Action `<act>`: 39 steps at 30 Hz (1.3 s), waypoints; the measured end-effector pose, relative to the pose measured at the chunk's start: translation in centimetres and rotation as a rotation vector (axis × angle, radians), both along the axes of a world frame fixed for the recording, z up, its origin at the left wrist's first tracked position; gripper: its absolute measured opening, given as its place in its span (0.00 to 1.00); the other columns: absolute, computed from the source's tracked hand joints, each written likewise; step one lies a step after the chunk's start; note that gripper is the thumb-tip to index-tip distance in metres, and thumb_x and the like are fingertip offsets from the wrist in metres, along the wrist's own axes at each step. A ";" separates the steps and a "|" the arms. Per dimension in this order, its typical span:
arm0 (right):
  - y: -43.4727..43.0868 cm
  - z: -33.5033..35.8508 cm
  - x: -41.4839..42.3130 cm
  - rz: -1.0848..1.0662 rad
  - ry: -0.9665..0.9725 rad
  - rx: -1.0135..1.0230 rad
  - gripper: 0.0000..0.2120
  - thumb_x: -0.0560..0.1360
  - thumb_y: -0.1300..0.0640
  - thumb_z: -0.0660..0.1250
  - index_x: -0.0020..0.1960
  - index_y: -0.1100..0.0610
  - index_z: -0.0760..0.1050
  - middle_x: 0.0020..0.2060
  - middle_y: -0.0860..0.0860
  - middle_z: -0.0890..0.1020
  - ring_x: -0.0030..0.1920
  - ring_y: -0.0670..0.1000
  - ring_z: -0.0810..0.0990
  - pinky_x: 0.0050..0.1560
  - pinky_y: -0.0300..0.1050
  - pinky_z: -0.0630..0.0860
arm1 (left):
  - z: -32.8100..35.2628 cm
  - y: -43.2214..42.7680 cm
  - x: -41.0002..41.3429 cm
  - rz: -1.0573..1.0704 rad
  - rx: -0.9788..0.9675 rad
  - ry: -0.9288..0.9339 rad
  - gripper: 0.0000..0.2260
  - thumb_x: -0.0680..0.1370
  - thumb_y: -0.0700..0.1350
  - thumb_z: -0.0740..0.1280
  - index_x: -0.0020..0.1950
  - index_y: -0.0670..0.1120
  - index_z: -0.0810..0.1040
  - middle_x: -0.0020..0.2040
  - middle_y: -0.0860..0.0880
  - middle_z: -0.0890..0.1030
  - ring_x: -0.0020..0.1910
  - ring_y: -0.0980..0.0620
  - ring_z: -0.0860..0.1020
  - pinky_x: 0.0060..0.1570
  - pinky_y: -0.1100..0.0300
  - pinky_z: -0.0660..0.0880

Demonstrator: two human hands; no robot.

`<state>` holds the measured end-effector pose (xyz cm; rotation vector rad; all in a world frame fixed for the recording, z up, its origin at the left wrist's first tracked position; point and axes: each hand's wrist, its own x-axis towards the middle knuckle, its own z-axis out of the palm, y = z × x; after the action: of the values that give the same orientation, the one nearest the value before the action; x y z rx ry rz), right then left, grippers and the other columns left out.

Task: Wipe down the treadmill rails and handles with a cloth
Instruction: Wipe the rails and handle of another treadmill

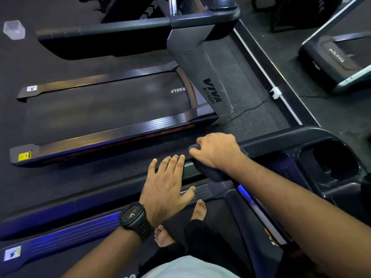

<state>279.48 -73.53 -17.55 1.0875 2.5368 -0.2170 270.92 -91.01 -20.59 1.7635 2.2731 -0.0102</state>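
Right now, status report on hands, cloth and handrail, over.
Right hand gripping dark cloth on handrail. Left hand flat on handrail, beside cloth. Left hand likely in wiping path.

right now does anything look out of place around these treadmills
One thing: what looks like a clear plastic cup sits loose on the dark floor at the far left, beyond the neighbouring treadmill, like litter. Nothing looks spilled or broken.

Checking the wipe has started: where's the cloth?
Head view, centre-right: the cloth is gripped in the right hand on the near handrail, beside the left hand.
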 end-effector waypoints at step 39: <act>2.3 0.2 3.2 -0.071 -0.080 0.159 0.25 0.78 0.39 0.51 0.61 0.50 0.79 0.59 0.53 0.80 0.61 0.58 0.77 0.58 0.58 0.70 | 0.2 2.9 1.4 -0.099 -0.032 -0.002 0.40 0.77 0.67 0.48 0.82 0.43 0.51 0.81 0.44 0.58 0.79 0.45 0.57 0.76 0.40 0.55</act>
<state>282.67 -71.21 -17.38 1.2217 2.4800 0.0103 272.32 -88.08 -20.43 1.8573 2.1700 -0.0635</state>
